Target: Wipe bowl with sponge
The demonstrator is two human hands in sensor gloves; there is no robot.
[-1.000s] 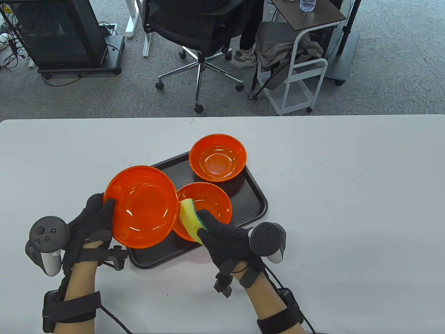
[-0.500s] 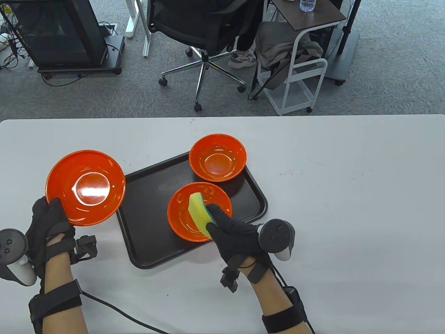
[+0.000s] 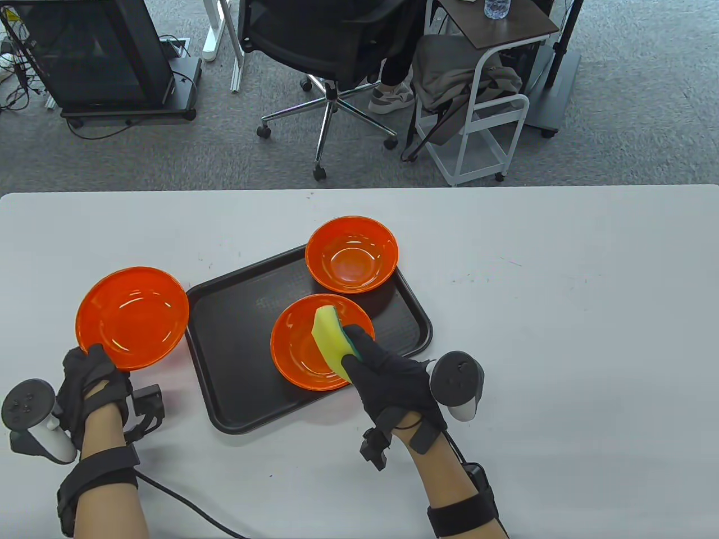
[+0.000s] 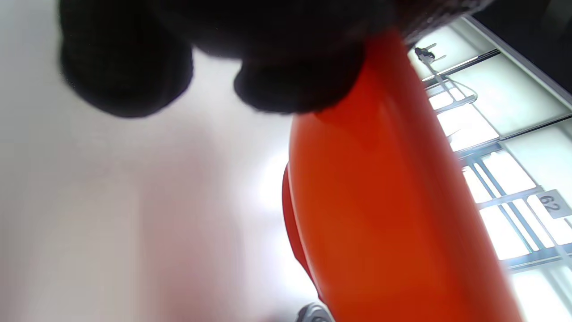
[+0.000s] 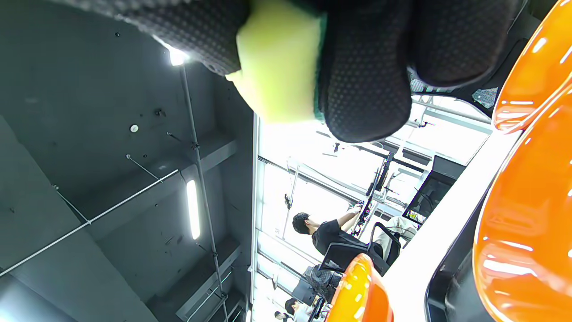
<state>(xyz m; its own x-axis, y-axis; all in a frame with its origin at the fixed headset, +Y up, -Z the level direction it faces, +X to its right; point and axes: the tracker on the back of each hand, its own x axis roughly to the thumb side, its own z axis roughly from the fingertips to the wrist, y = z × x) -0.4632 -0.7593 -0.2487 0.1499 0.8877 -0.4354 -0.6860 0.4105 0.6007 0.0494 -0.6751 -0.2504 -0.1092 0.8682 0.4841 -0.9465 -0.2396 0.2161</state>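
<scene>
Three orange bowls show in the table view. My left hand [image 3: 92, 368] grips the near rim of one orange bowl [image 3: 132, 317] on the white table left of the tray; the left wrist view shows its underside [image 4: 393, 214] under my fingers. My right hand [image 3: 382, 373] holds a yellow-green sponge [image 3: 331, 339] over the near bowl [image 3: 303, 351] on the black tray [image 3: 236, 348]. The sponge also shows in the right wrist view [image 5: 277, 67], with that bowl [image 5: 527, 214] at the right. The far bowl [image 3: 351, 254] sits at the tray's back corner.
The white table [image 3: 561, 314] stretches to the right of the tray. Beyond its far edge stand an office chair [image 3: 331, 50], a white cart [image 3: 483, 112] and a black cabinet [image 3: 90, 56] on the carpet.
My left hand carried its bowl from over the tray out to the left and lowered it to the table. My right hand moved the sponge further over the near bowl.
</scene>
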